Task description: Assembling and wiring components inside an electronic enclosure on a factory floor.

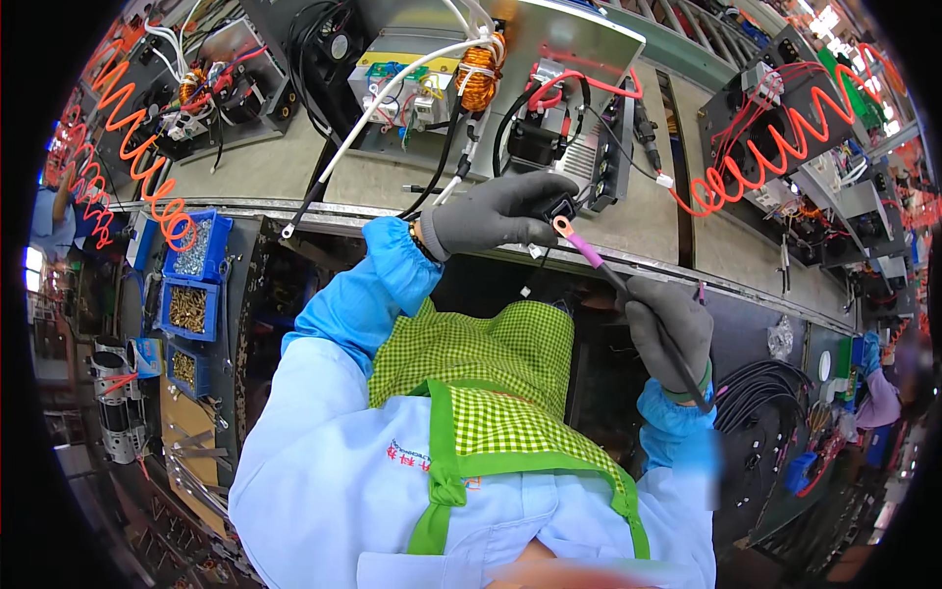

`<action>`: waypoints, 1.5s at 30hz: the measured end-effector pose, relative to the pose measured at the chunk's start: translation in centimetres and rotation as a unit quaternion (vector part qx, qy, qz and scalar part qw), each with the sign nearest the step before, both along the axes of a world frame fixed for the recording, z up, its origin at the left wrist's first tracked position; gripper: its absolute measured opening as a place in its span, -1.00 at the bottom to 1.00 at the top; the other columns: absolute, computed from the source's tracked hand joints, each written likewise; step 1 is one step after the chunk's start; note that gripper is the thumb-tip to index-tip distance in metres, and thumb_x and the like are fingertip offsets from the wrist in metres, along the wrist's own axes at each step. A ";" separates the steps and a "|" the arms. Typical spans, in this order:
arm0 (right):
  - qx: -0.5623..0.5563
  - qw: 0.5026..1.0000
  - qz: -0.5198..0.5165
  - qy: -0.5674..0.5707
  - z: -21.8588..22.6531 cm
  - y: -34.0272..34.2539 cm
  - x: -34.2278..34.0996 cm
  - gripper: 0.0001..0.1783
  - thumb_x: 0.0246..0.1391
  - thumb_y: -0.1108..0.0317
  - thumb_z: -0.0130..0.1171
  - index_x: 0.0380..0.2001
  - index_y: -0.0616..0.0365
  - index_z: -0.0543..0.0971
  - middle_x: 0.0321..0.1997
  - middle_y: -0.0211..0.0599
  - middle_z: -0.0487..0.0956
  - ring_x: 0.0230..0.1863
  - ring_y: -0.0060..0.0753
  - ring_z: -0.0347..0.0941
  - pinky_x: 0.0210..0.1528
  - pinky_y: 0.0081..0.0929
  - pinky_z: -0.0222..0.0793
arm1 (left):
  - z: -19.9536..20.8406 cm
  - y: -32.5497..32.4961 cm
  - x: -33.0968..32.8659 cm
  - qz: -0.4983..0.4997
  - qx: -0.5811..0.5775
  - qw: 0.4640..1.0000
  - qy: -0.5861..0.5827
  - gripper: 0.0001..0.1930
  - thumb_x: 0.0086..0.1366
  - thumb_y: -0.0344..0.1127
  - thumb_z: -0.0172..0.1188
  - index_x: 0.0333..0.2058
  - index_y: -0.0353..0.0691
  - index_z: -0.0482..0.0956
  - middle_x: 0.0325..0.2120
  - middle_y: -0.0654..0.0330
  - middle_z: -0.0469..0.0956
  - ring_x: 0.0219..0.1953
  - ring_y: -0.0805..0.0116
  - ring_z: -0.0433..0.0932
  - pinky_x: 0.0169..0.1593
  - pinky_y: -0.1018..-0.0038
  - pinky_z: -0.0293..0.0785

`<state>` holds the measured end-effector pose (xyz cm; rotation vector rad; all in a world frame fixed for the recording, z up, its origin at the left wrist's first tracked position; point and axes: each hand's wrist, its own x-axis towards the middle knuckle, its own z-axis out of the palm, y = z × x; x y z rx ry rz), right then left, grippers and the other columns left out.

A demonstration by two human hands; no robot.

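Nearest, at 6 o'clock: green-and-white checked cloth apron [520, 432]. Right hand [669, 329], grey-gloved, at 3 o'clock: fingers wrapped round a thick black insulated cable [613, 279], snug grip. It holds well back of the end, presumably so the purple tubular sleeve [587, 251] and round copper ring lug [562, 226] stay exposed. Lug is at 2 o'clock, pointing toward 11, just beside the other hand's fingertips; can't tell if touching. Left hand [496, 216], grey-gloved, at 12: narrow pinch on a small black blocky piece [561, 209], exact kind unclear. Cable tail runs down past the right wrist. Coiled black cable bundle [760, 393] at 4, blue plastic bins [189, 309] of metal hardware at 9, likely sited for easy reach. Beyond, at 12, an open silver metal chassis [579, 34] with orange-wound coil [479, 79] sits on the grey workbench [250, 177], insides exposed, probably for access.
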<state>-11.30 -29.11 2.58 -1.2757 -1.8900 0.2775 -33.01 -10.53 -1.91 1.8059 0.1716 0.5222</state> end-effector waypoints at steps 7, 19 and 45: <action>-0.098 0.990 0.087 -0.060 -0.1 0.6 0.0 -0.73 -0.08 0.54 0.21 -0.22 0.23 0.50 -0.39 -0.11 0.53 -0.41 -0.10 0.52 -0.38 -0.37 0.44 | -0.1 0.5 -0.6 -0.056 0.163 0.982 0.075 -0.41 0.11 -0.24 0.27 0.11 -0.27 0.32 -0.13 0.10 0.48 -0.09 0.28 0.48 0.01 0.37 0.38; -0.198 0.934 -0.011 0.299 -2.7 0.7 -1.8 -0.52 -0.01 0.37 0.23 -0.01 0.19 0.33 -0.20 -0.15 0.46 -0.22 -0.30 0.46 -0.17 -0.37 0.43 | 0.4 -5.1 0.7 -0.029 0.192 0.980 -0.038 -0.44 0.01 -0.33 0.30 0.01 -0.26 0.33 -0.27 -0.03 0.47 -0.18 -0.03 0.48 -0.14 0.20 0.39; 0.107 0.928 -0.199 0.295 1.7 7.5 -1.1 -0.51 0.24 0.11 -0.20 0.08 0.24 0.37 0.00 -0.21 0.44 -0.08 -0.34 0.39 -0.05 -0.45 0.36 | -8.3 -8.6 -69.1 0.808 0.027 0.377 0.453 -0.72 0.15 -0.20 0.11 -0.18 -0.11 0.59 -0.25 -0.02 0.58 -0.16 0.04 0.55 -0.07 0.31 0.46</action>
